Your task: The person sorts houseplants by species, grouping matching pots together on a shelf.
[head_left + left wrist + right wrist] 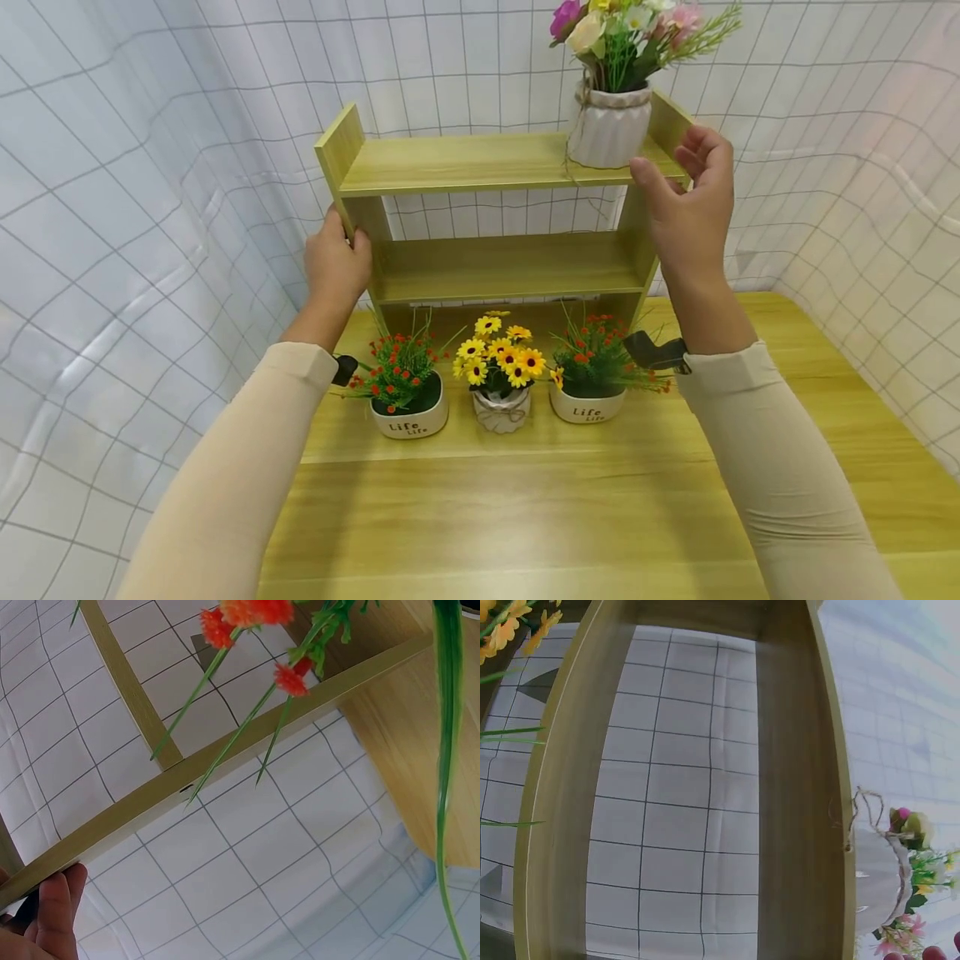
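Note:
A yellowish wooden shelf (472, 179) with two open tiers stands on the table against a gridded curtain. My left hand (336, 262) grips its left side panel; in the left wrist view the fingers (56, 911) press against the panel's edge. On the right end of the top tier stands a white ribbed flowerpot (611, 129) tied with twine, holding mixed artificial flowers (633, 37). Beside that pot and the right side panel is my right hand (693, 196), fingers loosely bent and thumb out toward the pot's base. Only fingertips (934, 952) show in the right wrist view.
Along the shelf's foot on the wooden table (495, 508) stand a white "Life" planter (411, 423) with red flowers, a small pot (502, 412) of yellow daisies and a second "Life" planter (587, 408). Gridded curtain (112, 208) surrounds the table.

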`<state>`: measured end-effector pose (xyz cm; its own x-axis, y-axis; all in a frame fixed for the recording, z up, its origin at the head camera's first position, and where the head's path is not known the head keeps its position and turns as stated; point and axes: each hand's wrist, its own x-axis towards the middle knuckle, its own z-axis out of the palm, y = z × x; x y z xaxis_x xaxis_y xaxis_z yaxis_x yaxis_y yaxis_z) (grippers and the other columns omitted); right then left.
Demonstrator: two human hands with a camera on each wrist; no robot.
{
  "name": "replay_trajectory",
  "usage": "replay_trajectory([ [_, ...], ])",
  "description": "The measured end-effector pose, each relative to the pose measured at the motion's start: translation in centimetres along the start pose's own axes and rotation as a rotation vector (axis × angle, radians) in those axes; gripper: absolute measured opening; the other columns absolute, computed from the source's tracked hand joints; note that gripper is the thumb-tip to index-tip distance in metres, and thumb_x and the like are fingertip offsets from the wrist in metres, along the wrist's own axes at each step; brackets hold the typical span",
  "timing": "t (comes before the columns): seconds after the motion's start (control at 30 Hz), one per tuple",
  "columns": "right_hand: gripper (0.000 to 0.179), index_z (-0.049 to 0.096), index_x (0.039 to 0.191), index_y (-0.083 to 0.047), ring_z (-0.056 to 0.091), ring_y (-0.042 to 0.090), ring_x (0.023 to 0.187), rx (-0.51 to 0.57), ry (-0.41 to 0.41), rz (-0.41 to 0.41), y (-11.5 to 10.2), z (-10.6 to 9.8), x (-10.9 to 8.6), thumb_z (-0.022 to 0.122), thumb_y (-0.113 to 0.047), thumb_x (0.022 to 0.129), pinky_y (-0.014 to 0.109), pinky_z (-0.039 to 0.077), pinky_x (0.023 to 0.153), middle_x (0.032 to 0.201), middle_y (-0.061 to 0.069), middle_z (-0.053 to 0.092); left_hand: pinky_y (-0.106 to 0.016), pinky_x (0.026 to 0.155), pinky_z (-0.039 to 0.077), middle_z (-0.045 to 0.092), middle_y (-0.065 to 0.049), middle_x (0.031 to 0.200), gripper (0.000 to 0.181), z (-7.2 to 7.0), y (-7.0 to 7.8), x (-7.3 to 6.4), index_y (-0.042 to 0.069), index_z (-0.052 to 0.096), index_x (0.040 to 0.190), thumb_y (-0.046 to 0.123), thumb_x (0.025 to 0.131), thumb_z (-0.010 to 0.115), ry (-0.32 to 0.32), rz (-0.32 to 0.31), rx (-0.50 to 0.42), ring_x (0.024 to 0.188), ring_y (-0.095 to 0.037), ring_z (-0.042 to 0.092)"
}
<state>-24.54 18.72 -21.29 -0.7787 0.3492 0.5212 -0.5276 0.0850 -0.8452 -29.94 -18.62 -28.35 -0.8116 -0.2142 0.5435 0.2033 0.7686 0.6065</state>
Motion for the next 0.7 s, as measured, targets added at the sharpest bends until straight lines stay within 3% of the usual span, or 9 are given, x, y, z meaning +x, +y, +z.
replay_trajectory([
  [0.27,0.065,0.043,0.137,-0.007,0.040,0.018,0.132,-0.007,-0.032,0.024,1.4,-1.3,-3.0,0.080,-0.019,0.085,0.030,0.034,0.104,0.140,0.005,0.042,-0.054,0.083,0.048,0.068,-0.024,0.109,0.031,0.0,0.0,0.0,0.001,0.055,0.125,0.018,0.100,0.047,-0.001,-0.013,0.000,0.104,-0.044,0.063],
  [0.47,0.055,0.048,0.133,-0.008,0.045,0.017,0.127,-0.006,-0.035,-0.008,3.8,-1.8,-6.1,0.078,-0.014,0.086,0.031,0.038,0.099,0.134,0.003,0.048,-0.056,0.083,0.048,0.068,-0.026,0.109,0.031,0.1,-0.2,0.0,0.001,0.055,0.125,0.019,0.101,0.046,-0.005,0.000,0.018,0.103,-0.046,0.062],
  [0.7,0.053,0.049,0.132,-0.005,0.045,0.024,0.128,0.006,-0.044,0.029,5.6,-2.0,-9.4,0.076,-0.012,0.087,0.029,0.040,0.097,0.133,0.006,0.050,-0.055,0.085,0.048,0.068,-0.025,0.111,0.033,0.1,-0.3,0.1,0.000,0.055,0.127,0.018,0.100,0.046,-0.005,0.002,0.017,0.105,-0.045,0.062],
])
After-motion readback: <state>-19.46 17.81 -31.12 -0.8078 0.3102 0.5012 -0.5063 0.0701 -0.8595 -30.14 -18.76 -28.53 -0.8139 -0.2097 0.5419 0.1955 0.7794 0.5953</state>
